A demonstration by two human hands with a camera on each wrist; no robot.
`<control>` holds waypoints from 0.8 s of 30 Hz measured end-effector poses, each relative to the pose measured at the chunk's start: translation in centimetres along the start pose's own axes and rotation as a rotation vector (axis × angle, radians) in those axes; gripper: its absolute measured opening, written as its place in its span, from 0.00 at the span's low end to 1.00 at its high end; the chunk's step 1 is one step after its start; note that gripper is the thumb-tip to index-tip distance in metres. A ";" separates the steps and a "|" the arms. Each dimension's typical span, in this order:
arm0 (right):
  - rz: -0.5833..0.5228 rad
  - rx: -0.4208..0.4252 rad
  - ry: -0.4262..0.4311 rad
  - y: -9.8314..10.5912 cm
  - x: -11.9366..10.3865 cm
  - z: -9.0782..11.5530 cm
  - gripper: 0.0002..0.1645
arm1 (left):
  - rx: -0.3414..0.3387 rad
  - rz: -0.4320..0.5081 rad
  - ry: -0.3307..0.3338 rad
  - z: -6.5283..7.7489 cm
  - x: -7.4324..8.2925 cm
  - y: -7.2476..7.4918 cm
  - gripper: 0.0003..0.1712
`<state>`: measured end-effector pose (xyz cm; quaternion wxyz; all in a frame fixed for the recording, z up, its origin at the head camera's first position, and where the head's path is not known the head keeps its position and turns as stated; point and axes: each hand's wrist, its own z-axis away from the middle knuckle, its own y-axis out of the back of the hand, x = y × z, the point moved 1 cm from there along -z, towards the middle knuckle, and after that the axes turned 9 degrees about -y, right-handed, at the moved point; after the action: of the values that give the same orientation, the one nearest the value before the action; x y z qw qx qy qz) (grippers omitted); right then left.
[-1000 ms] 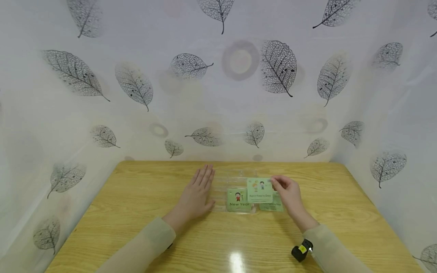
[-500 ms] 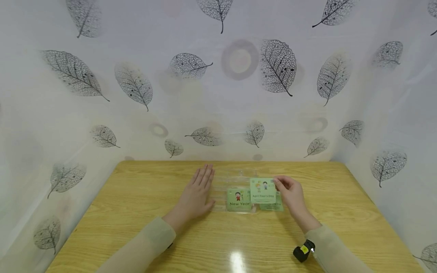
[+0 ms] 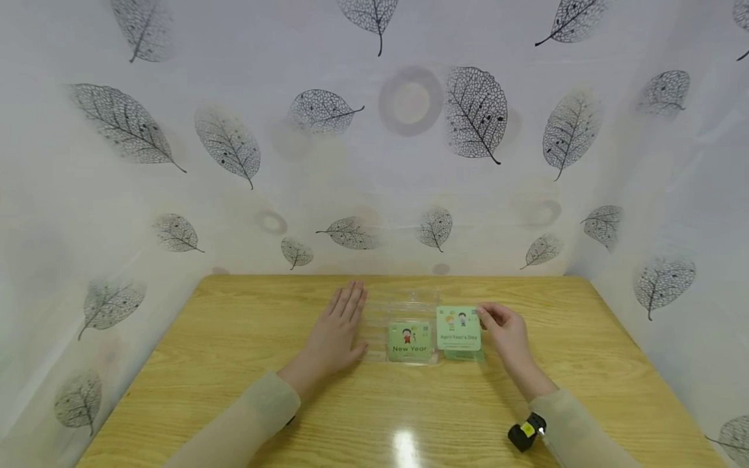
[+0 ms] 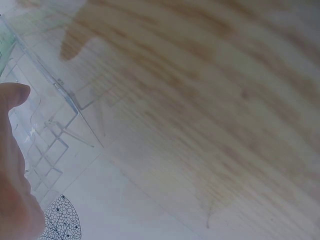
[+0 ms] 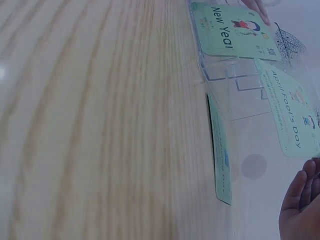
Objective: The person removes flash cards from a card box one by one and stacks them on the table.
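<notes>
My right hand [image 3: 509,335] pinches the upper right corner of a green card [image 3: 459,328] printed "April Fool's Day", raised off the table. Another green card [image 5: 220,152] lies flat on the wood below it; the held card hides most of it in the head view. To the left, a green "New Year" card [image 3: 409,341] leans upright in a clear plastic stepped rack [image 3: 413,296]. My left hand [image 3: 336,331] lies with straight fingers along the rack's left side. Its thumb [image 4: 17,95] is beside the clear plastic in the left wrist view; contact is hard to tell.
The wood-grain table [image 3: 234,364] reaches back to a white curtain [image 3: 351,175] printed with dark leaves. More curtain hangs on both sides. A black wrist camera [image 3: 526,432] sits by the right cuff.
My right hand has moved the April Fool's Day card to the right, away from the New Year card and over the card on the table. The left hand stays put.
</notes>
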<state>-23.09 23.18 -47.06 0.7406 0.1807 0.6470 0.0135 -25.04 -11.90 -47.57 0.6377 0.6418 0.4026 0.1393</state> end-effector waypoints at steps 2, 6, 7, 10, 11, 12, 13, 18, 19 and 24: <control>-0.006 0.004 -0.001 0.1 0.0 0.0 0.21 | 0.000 0.004 -0.002 0.0 0.0 0.1 0.60; -0.024 0.005 -0.007 0.3 0.3 0.0 0.21 | -0.004 0.017 0.001 0.0 -0.1 0.0 0.60; -0.028 0.005 -0.010 0.4 0.4 0.0 0.21 | -0.002 0.018 0.002 0.0 -0.1 0.0 0.60; -0.023 0.002 -0.022 0.5 0.6 -0.1 0.22 | -0.010 0.010 0.004 0.0 -0.1 -0.1 0.60; -0.016 0.006 -0.024 0.5 0.7 -0.1 0.21 | -0.008 0.008 0.004 0.0 -0.2 -0.1 0.60; -0.010 0.008 -0.027 0.6 0.8 -0.2 0.22 | -0.007 0.009 0.004 0.0 -0.2 -0.2 0.60; -0.005 0.010 -0.030 0.6 0.9 -0.2 0.21 | -0.009 0.011 0.005 0.0 -0.2 -0.2 0.60; 0.010 0.021 -0.042 0.9 1.5 -0.4 0.21 | -0.028 0.017 0.006 -0.1 -0.2 -0.3 0.60; 0.014 0.023 -0.047 1.0 1.6 -0.4 0.21 | -0.036 0.017 0.007 -0.1 -0.2 -0.3 0.60; 0.040 0.024 -0.057 1.1 2.1 -0.5 0.21 | -0.046 0.041 0.011 -0.1 -0.1 -0.2 0.59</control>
<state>-23.04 24.91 -48.75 0.7560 0.2025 0.6222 0.0153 -25.22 -11.89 -47.71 0.6470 0.6344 0.3895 0.1648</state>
